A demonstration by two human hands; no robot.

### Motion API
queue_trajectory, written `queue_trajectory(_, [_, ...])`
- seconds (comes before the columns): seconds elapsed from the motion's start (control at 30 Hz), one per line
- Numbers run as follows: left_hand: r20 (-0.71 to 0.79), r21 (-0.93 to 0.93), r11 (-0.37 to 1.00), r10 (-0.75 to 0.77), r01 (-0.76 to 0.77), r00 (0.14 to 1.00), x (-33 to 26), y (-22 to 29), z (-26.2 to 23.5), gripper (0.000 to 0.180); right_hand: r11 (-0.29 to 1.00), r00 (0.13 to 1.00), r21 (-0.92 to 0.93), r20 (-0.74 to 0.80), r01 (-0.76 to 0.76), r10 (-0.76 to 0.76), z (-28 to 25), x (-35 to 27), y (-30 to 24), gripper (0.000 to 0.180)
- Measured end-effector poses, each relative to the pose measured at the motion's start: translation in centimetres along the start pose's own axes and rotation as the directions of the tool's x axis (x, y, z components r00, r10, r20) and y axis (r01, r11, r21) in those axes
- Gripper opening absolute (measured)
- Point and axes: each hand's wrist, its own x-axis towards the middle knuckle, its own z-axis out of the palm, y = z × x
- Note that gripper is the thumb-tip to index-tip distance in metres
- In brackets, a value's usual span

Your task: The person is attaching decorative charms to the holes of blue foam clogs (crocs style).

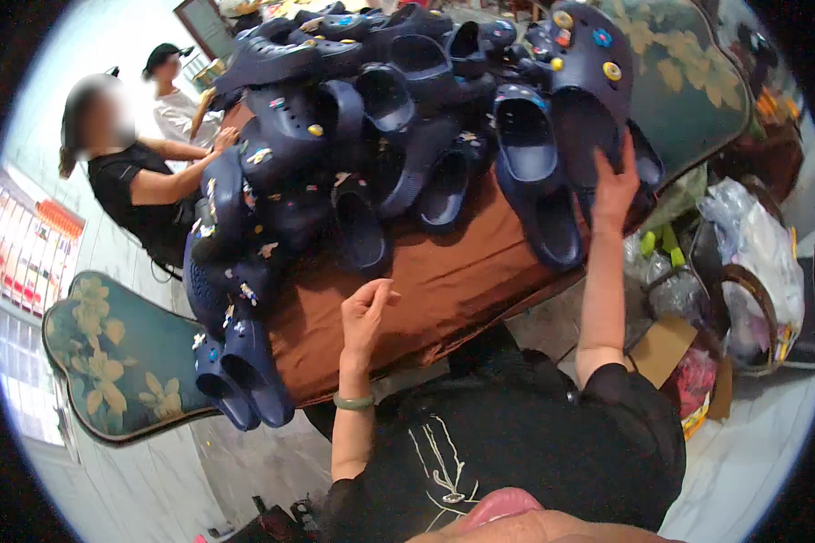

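Observation:
My right hand is at the lower side of a large dark blue clog, with thumb and fingers parted around its edge. Yellow, blue and orange charms dot the clog's toe, which points away from me. Just left of it lies another dark blue clog, its opening facing me. My left hand hovers over the brown tabletop with its fingers curled together. Whatever it may hold is too small or hidden to make out. A dark clog lies just beyond that hand.
A big heap of navy clogs covers the far and left table. Two clogs hang over the front left corner. One person works at the left side, another person behind. Plastic bags and a cardboard box stand right.

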Motion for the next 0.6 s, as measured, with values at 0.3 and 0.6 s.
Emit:
queue_trajectory(0.3, [-0.061,-0.096,0.963,-0.258,0.252,0.964,-2.8,-5.2,-0.7,0.018,0.364,0.941,-0.883,0.206,0.298,-0.269,-4.3,3.7,6.6,0.058])
queue_trajectory(0.6, [-0.116,0.227,0.974,0.048,-0.021,0.992,-2.6,-6.3,-1.0,0.018,0.699,0.405,0.233,0.676,0.676,-0.616,10.4,-13.7,-2.8,0.027])
